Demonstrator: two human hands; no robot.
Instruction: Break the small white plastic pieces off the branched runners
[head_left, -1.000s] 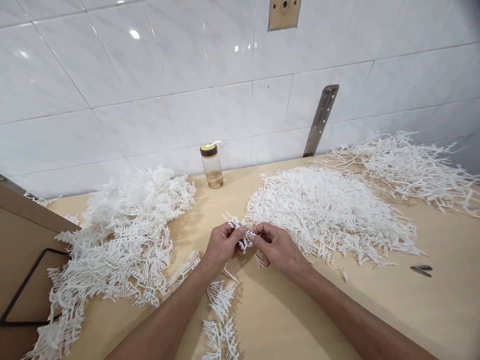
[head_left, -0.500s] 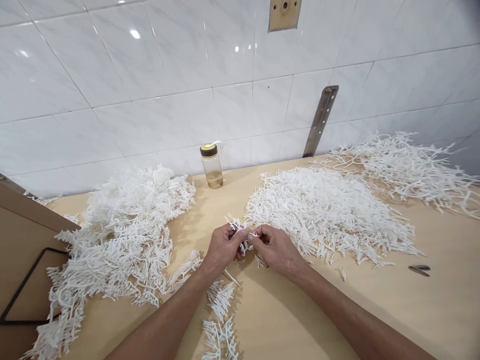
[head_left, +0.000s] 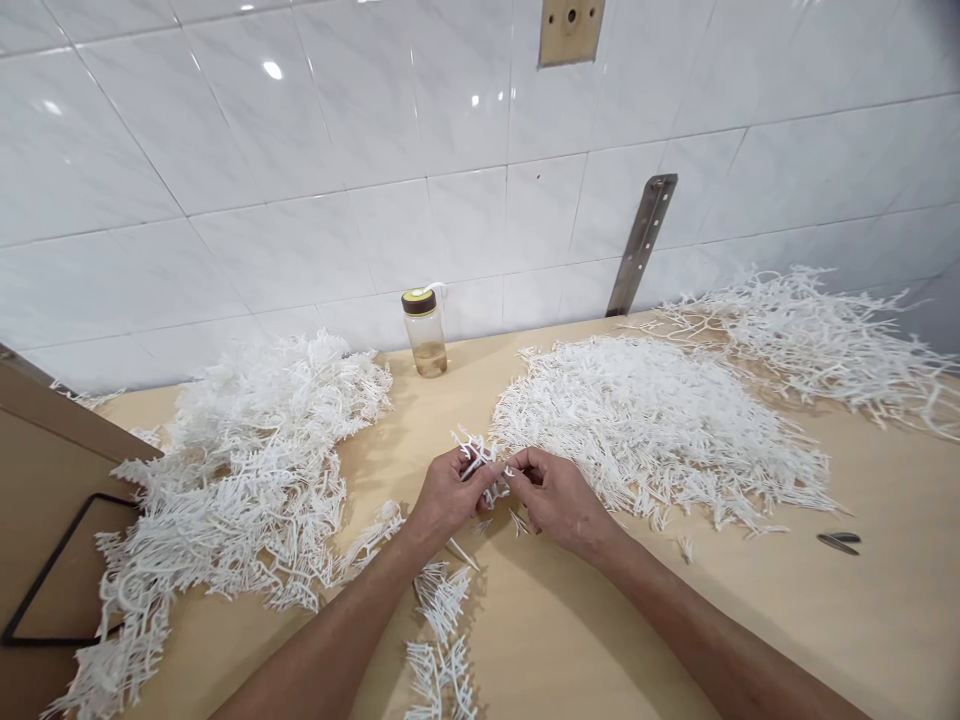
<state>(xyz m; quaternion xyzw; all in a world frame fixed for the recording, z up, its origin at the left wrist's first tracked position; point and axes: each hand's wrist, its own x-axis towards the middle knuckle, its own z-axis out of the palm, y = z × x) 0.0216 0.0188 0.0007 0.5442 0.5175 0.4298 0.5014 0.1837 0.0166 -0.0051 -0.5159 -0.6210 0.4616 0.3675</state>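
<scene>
My left hand [head_left: 448, 492] is closed around a white branching plastic sprig [head_left: 472, 445], whose forked tips stick out above the thumb. Close against it, my right hand [head_left: 553, 497] pinches a small white piece at the sprig's right side, thumb and forefinger together. Whether that piece is still joined to the sprig I cannot tell. A few loose white bits [head_left: 518, 521] lie on the table just under my hands. Below, between my forearms, is a short row of white sprigs [head_left: 441, 600].
Large heaps of white sprigs lie to the left [head_left: 255, 480] and right [head_left: 660, 420], with longer branches [head_left: 810, 320] at the back right. A lidded bottle [head_left: 425, 340] stands near the tiled wall [head_left: 300, 130]. Small snips [head_left: 838, 542] lie at right; a brown box [head_left: 52, 520] is at left.
My right hand has drawn very slightly away from my left, and its fingertips have shifted on the small white piece. The left hand keeps its hold. The heaps are unchanged.
</scene>
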